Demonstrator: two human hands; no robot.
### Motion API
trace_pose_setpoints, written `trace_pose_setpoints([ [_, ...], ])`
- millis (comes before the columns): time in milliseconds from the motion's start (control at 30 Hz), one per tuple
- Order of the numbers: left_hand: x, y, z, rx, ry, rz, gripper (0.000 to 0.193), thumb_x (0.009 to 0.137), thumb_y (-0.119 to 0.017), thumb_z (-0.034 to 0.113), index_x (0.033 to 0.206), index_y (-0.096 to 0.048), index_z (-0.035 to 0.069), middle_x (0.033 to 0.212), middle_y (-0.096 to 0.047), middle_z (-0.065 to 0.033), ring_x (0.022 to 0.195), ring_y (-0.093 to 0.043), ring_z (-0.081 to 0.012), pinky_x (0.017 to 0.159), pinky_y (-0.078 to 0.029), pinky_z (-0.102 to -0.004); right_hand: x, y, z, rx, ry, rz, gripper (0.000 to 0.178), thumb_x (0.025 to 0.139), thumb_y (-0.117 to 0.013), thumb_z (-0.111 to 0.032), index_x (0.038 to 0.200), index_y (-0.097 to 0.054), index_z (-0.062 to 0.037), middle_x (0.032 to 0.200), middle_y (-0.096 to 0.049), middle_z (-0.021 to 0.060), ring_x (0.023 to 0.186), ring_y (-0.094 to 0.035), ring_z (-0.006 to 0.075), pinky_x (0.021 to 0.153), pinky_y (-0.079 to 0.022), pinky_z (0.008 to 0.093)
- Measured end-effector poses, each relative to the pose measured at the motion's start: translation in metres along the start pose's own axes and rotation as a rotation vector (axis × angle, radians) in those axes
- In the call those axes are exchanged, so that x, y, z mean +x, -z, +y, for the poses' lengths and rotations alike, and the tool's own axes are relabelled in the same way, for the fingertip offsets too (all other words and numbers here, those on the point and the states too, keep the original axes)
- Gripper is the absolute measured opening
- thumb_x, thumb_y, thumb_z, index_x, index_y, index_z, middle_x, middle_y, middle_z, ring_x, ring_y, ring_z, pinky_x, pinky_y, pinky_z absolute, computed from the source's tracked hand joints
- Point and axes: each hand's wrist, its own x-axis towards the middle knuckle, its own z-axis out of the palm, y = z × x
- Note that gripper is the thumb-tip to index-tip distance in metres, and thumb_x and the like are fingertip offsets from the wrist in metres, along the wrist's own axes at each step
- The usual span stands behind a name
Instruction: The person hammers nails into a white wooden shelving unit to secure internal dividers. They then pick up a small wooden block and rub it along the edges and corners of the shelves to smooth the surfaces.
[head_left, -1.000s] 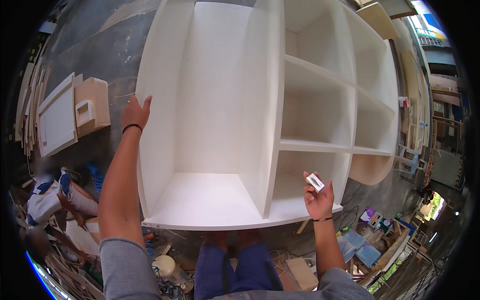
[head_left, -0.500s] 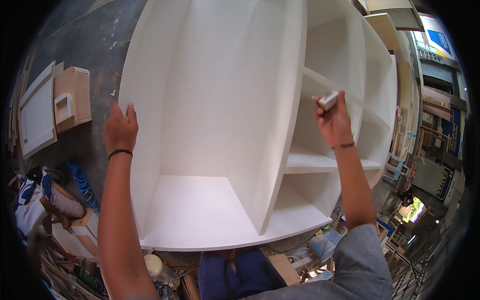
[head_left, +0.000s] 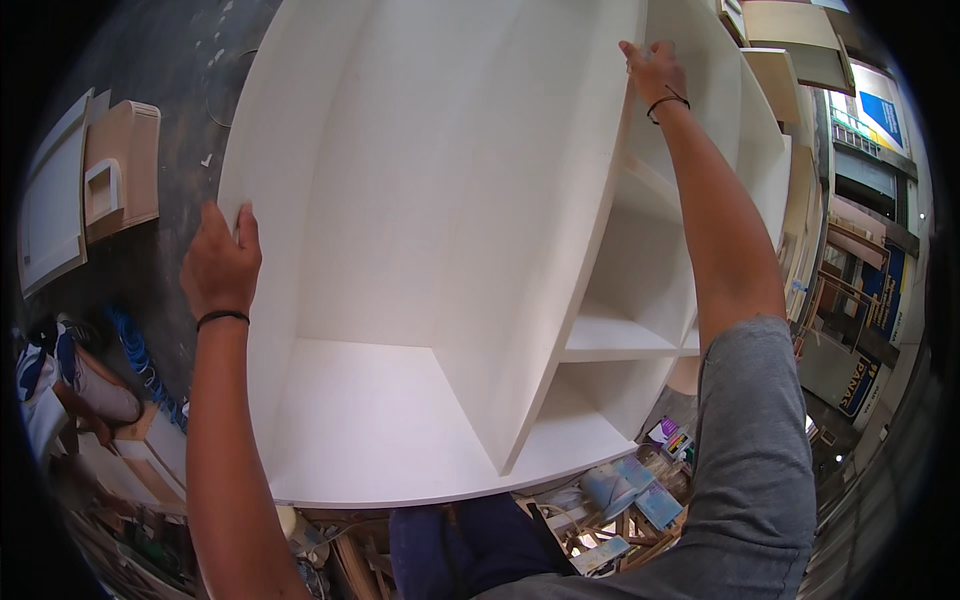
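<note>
A large white cabinet fills the middle, its open front facing up. My left hand is at the edge of its left side panel, with the thumb on the inner side and the fingers curled over the outer side. My right hand reaches to the far end of the upright divider, beside the shelf compartments. A small pale block is in this hand, now mostly hidden by the fingers; its kind cannot be made out.
Wooden panels and a rounded box lie on the dark floor at left, near a coiled blue hose and another person. Tubs and scraps crowd the near right, below the cabinet's near edge. Boards stand at the far right.
My right hand has moved away from me, from above the middle compartments to the divider's far end, with the block turned out of sight. The left hand stays at the side panel. The view has shifted slightly.
</note>
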Motion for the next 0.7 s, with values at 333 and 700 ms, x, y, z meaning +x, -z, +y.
trace_pose_setpoints([
  [333,0.0,0.001,0.0,0.037,0.019,-0.016,0.036,0.095,-0.052,0.04,0.098,-0.053,0.005,0.085,-0.068,-0.021,0.079,-0.066,-0.0423,0.066,-0.052,-0.0508,0.023,-0.023,0.007,-0.137,0.076,0.013,0.047,0.087,-0.059,-0.054,0.106,-0.052,-0.0114,0.086,-0.068,0.0151,0.087,-0.066,0.0353,0.078,-0.051,0.0464],
  [700,0.0,-0.003,-0.01,0.105,-0.016,0.02,0.039,0.095,-0.051,0.043,0.094,-0.054,0.005,0.079,-0.067,-0.0226,0.076,-0.065,-0.0428,0.062,-0.052,-0.0506,0.017,-0.026,0.002,-0.072,0.193,0.077,0.029,0.089,-0.055,-0.034,0.105,-0.052,-0.01,0.09,-0.066,0.0259,0.087,-0.063,0.0467,0.079,-0.05,0.0556],
])
